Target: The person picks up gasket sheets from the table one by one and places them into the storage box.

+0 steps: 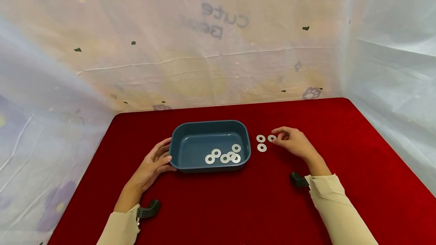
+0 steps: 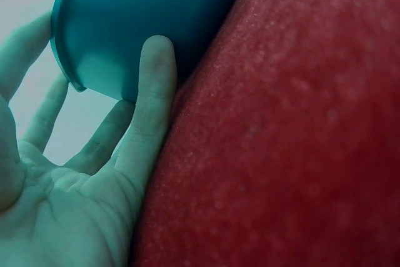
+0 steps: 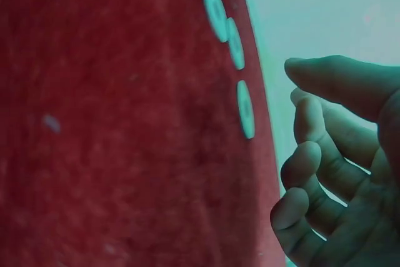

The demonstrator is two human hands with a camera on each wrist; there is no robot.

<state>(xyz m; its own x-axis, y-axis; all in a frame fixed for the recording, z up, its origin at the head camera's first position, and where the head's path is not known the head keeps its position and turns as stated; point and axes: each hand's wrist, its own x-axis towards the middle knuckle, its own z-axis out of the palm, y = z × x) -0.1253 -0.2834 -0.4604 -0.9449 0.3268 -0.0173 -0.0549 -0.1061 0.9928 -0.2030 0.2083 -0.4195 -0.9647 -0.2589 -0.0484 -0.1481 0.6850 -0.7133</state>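
A blue-grey rectangular tray (image 1: 211, 168) stands on the red cloth. My left hand (image 1: 151, 165) rests against its left end; in the left wrist view the little finger (image 2: 156, 85) lies straight along the outer wall. Several flat silver washers (image 1: 210, 159) lie inside the tray, near its front right, some overlapping. To the right of the tray are three more washers (image 1: 261, 147) on the cloth. My right hand (image 1: 293, 143) hovers beside the rightmost washer (image 1: 271, 138), fingers loosely bent. In the right wrist view a gap separates the thumb and fingers from the washers (image 3: 245, 109), and the hand holds nothing.
The red cloth (image 1: 218, 207) covers the table. Pale patterned sheeting (image 1: 218, 67) hangs behind it and along both sides. Each wrist wears a black camera band (image 1: 148, 210).
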